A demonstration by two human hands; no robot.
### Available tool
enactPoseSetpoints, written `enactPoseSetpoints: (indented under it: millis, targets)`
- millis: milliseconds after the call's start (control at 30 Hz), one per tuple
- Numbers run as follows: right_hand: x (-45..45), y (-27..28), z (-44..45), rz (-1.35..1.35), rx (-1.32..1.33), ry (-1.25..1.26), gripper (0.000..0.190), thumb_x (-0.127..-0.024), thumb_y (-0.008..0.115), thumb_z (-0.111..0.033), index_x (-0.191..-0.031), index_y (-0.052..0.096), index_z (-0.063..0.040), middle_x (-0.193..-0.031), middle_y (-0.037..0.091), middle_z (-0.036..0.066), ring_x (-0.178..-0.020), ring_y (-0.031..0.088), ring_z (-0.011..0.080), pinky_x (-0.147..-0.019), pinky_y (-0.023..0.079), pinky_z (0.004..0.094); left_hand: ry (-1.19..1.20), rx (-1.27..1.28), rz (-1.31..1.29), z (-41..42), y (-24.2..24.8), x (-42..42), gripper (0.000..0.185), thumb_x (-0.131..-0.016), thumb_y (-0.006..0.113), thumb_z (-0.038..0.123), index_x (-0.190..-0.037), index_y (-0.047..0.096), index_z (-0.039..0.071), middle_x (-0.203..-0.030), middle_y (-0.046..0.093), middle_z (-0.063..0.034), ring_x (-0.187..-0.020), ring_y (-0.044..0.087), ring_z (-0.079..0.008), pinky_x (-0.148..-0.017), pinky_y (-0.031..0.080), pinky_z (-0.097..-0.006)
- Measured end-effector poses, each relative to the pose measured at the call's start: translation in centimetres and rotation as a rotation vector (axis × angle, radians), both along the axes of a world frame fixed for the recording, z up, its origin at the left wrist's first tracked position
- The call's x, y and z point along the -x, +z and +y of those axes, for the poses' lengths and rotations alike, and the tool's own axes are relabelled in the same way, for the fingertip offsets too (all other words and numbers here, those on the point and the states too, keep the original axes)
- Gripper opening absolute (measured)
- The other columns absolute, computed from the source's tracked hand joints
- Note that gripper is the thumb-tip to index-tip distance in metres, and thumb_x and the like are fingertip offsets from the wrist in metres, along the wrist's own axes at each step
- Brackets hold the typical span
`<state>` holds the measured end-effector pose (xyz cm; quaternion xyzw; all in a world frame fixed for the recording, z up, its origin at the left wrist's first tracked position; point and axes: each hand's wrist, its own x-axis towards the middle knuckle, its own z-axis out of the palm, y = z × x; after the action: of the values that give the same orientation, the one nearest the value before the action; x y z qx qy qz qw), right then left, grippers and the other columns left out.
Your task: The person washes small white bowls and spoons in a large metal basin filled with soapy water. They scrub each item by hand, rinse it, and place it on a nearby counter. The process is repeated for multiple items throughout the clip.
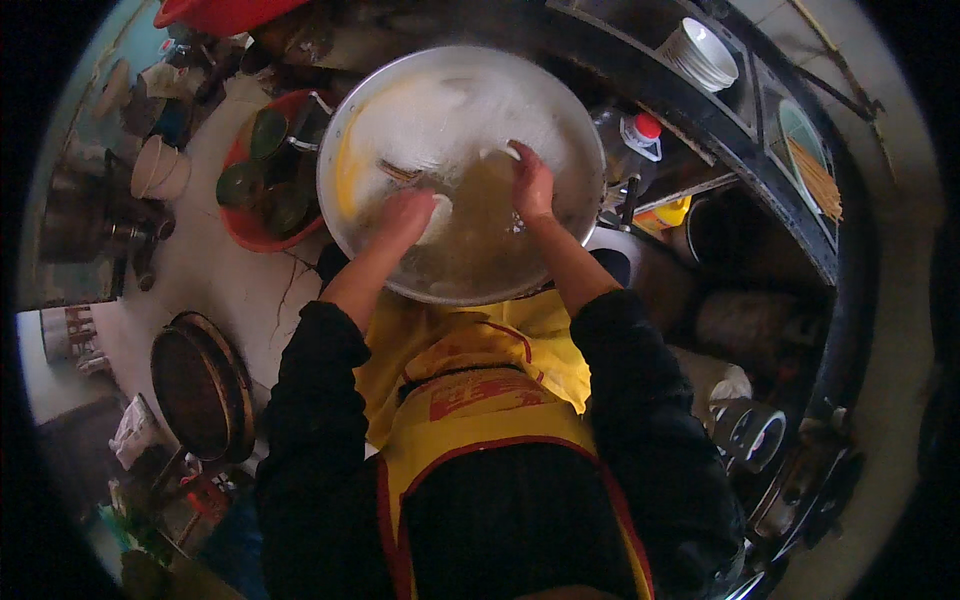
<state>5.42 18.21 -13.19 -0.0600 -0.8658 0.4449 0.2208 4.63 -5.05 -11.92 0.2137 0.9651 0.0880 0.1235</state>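
A wide metal basin [592, 150] stands before me, with cloudy water and white foam [465, 105] in it. My left hand [409, 217] is low in the basin, its fingers closed around the edge of a white dish [442, 208] that lies partly under water. On the other side, my right hand [532, 184] grips a small white piece [511, 152], perhaps the rim of another dish; the rest is hidden by the water. Close to my left hand, a few thin brown sticks [397, 172], which look like chopsticks, poke out of the foam.
Left of the basin sits a red tub [244, 232] holding several dark round vessels. A pale bucket [160, 169] and round dark pans [195, 390] are farther left. Rightward are a red-capped plastic bottle [637, 139], stacked white bowls [701, 56] and a basket with chopsticks [814, 176].
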Motion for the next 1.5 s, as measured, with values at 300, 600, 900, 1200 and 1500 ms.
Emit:
enactPoseSetpoints:
  millis: [300,600,900,1200,1500]
  targets:
    - [1.8,8.4,-0.6,-0.045,0.831,0.110,0.026,-0.092,0.052,-0.013,-0.112,0.058,0.002,-0.095,0.065,0.004,-0.085,0.057,0.0143,-0.081,0.044,0.0274,0.386,-1.132,-0.285,0.6,4.6,2.0,0.033,-0.087,0.046,0.002,-0.119,0.050,0.001,-0.104,0.060,-0.0146,-0.092,0.061,-0.0242,-0.080,0.052,-0.0390]
    - [1.3,9.5,-2.0,-0.351,1.058,0.189,0.037,-0.087,0.058,-0.020,-0.119,0.053,-0.003,-0.104,0.060,0.006,-0.095,0.058,0.0184,-0.083,0.045,0.0315,0.244,-1.544,-0.711,1.6,8.7,-0.3,0.051,-0.089,0.047,0.002,-0.138,0.032,0.006,-0.128,0.048,-0.0095,-0.113,0.051,-0.0221,-0.092,0.048,-0.0392]
    - [0.9,8.8,1.2,-0.738,0.816,0.466,0.049,-0.086,0.053,-0.012,-0.132,0.039,-0.002,-0.119,0.054,0.015,-0.103,0.057,0.0295,-0.066,0.056,0.0393,0.051,-0.698,-0.268,-2.2,4.2,-2.0,0.024,-0.088,0.059,0.020,-0.107,0.058,0.005,-0.089,0.062,-0.0089,-0.082,0.062,-0.0229,-0.070,0.051,-0.0352]
    - [10.6,16.9,14.5,-0.290,0.936,0.142,0.036,-0.087,0.057,-0.020,-0.120,0.049,-0.007,-0.110,0.058,0.011,-0.092,0.061,0.0263,-0.066,0.056,0.0404,-0.037,-0.337,0.135,-6.6,2.3,-5.3,0.022,-0.084,0.056,0.026,-0.092,0.062,0.007,-0.093,0.060,-0.0130,-0.081,0.059,-0.0347,-0.069,0.049,-0.0437]
    - [26.3,15.5,26.0,-0.240,0.282,-0.054,0.034,-0.087,0.055,-0.021,-0.115,0.053,-0.002,-0.104,0.057,0.012,-0.091,0.058,0.0265,-0.064,0.054,0.0413,0.008,0.030,-0.053,-5.5,2.5,-3.9,0.024,-0.085,0.051,0.028,-0.089,0.061,0.007,-0.093,0.060,-0.0150,-0.077,0.060,-0.0349,-0.069,0.050,-0.0457]
